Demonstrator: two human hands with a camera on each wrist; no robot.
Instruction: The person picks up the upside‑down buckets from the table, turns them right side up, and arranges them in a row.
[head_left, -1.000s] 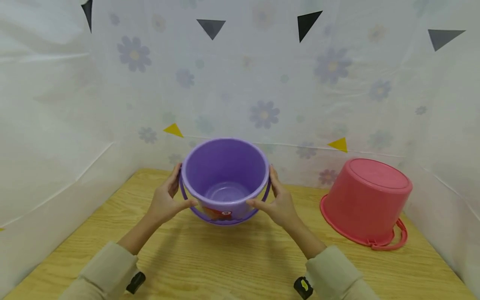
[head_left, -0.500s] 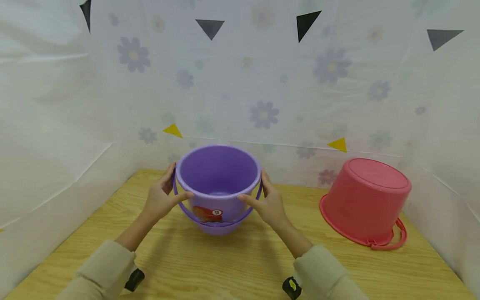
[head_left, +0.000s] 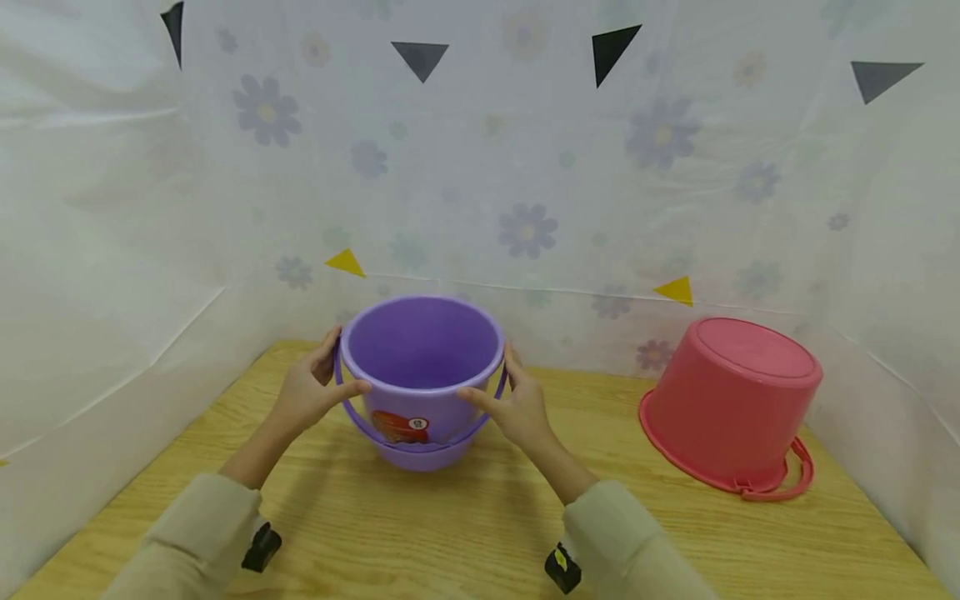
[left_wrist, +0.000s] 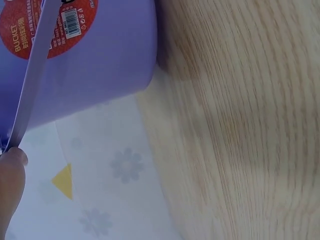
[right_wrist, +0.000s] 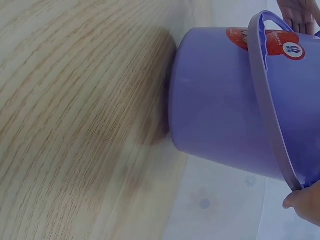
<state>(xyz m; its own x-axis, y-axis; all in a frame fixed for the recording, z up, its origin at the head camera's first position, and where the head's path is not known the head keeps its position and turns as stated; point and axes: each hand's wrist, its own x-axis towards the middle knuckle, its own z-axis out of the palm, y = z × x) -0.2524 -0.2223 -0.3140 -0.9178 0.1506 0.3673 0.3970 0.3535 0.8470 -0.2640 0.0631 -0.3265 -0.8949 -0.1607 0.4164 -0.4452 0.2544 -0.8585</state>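
Note:
A purple bucket (head_left: 435,408) with a red label stands upright at the middle of the table, its open top tipped slightly toward me. Its purple handle (right_wrist: 265,100) hangs down across the front. My left hand (head_left: 307,392) grips the rim's left side, thumb in front and fingers behind. On the opposite side my right hand (head_left: 517,408) holds the rim in the same way. Both wrist views show the bucket's base right at the wooden surface, with a dark shadow beside it.
A red bucket (head_left: 735,400) rests upside down on the right of the wooden table (head_left: 420,533), its handle lying toward the front. Behind the table hangs a white flowered sheet (head_left: 450,192), and white sheets close in both sides.
Both hands have moved the purple bucket left and turned it more upright, so its label and lower side show more. The red bucket has stayed in place.

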